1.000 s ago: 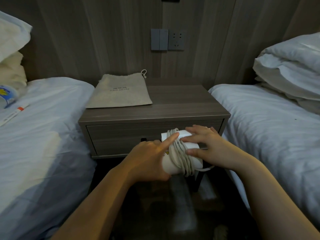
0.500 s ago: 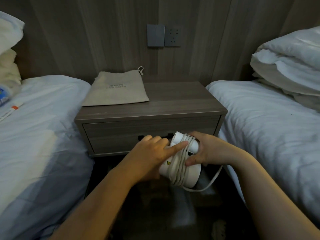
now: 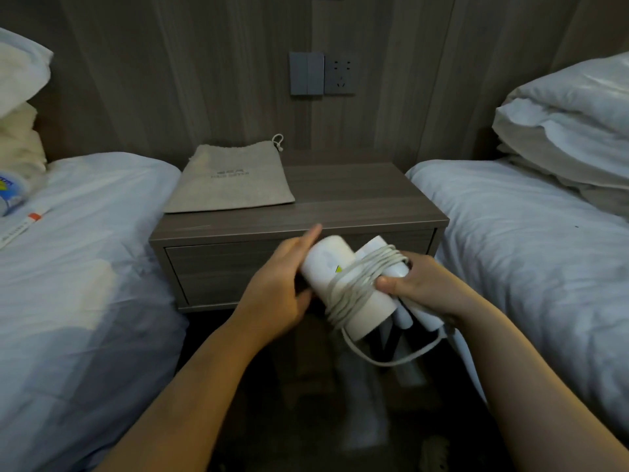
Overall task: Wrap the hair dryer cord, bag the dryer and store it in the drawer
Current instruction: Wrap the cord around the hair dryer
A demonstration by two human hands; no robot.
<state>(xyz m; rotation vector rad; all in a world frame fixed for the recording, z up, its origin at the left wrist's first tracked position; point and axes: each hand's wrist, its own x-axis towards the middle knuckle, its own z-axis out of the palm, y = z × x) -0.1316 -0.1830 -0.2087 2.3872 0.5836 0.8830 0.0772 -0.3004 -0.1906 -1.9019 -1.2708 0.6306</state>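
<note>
Upper centre-left, a flat beige drawstring cloth bag (image 3: 231, 180) lies on the grey wooden nightstand (image 3: 357, 199). Its drawer (image 3: 218, 270) is closed. At centre the left hand (image 3: 275, 294) wraps around the white cylindrical plastic hair dryer (image 3: 326, 267). The pale grey cord (image 3: 360, 284) is coiled round the dryer, with one loop hanging slack. The right hand (image 3: 425, 287) clasps the handle end, its thumb pinning the coils. The slack should be drawn snug and the end tucked under before either hand lets go.

left grip (image 3: 275, 294) bare | right grip (image 3: 427, 292) bare | forearms (image 3: 204, 366) bare

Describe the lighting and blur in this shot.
Head view: dim light, the floor below the nightstand nearly black; the white hair dryer stands out; left hand and right hand look slightly soft; wall panels lean at the wide-angle edges.
</note>
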